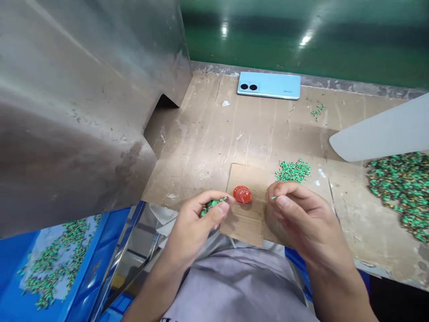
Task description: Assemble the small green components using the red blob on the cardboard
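Note:
My left hand (pixel 197 221) is curled around several small green pieces (pixel 211 205), with a dark-tipped one pinched between thumb and forefinger. To the right, my right hand (pixel 301 219) pinches a single tiny green piece (pixel 274 197) between thumb and index finger. What exactly these pieces are is too small to tell. Between the hands lies a shallow red dish (pixel 242 194) on a strip of cardboard (pixel 246 228). Just beyond my right hand is a small pile of green pieces (pixel 293 170).
A big heap of green and brass-coloured pieces (pixel 402 192) spreads at right, beneath a pale grey panel (pixel 382 129). A light blue phone (pixel 271 85) lies at the bench's back edge. Sheet-metal housing (pixel 83 98) stands at left, above a blue tray (pixel 90 273) holding more pieces.

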{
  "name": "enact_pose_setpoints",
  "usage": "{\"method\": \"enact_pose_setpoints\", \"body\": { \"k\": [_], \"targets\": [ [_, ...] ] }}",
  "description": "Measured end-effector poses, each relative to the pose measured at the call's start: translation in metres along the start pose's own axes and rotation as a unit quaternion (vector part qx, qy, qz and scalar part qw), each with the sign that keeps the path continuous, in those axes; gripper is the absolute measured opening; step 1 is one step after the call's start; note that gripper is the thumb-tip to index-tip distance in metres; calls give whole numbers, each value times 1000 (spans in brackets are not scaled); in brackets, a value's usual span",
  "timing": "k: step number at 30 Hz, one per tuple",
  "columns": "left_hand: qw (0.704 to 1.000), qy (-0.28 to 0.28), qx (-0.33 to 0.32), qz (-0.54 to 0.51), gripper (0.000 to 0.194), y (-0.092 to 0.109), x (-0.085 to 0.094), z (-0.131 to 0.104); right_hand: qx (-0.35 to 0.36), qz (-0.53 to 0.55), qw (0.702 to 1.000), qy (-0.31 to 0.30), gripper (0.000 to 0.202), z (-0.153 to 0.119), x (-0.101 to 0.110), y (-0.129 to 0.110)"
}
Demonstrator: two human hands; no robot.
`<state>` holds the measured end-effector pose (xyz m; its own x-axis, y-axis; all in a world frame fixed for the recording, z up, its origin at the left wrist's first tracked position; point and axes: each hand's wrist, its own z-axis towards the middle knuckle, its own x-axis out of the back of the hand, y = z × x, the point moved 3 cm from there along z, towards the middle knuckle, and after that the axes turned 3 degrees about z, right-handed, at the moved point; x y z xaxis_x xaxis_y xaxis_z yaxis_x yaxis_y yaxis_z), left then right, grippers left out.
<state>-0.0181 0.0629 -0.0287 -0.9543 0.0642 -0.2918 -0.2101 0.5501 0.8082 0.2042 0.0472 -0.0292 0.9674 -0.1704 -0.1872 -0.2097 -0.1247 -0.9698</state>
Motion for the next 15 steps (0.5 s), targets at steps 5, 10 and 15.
{"method": "enact_pose_setpoints", "body": {
  "k": [5, 10, 15],
  "targets": [
    [999, -39, -1, -7, 35, -11, -15, -5, 26, 3, 998, -58, 29, -9, -33, 0],
    [999, -29, -9, 30, 32, -6, -19, -8, 92, -54, 993, -42, 13, -15, -43, 2],
    [995, -34, -32, 85, 21, 5, -20, -13, 184, -197, 962, -53, 15, -23, -37, -11]
  ]
}}
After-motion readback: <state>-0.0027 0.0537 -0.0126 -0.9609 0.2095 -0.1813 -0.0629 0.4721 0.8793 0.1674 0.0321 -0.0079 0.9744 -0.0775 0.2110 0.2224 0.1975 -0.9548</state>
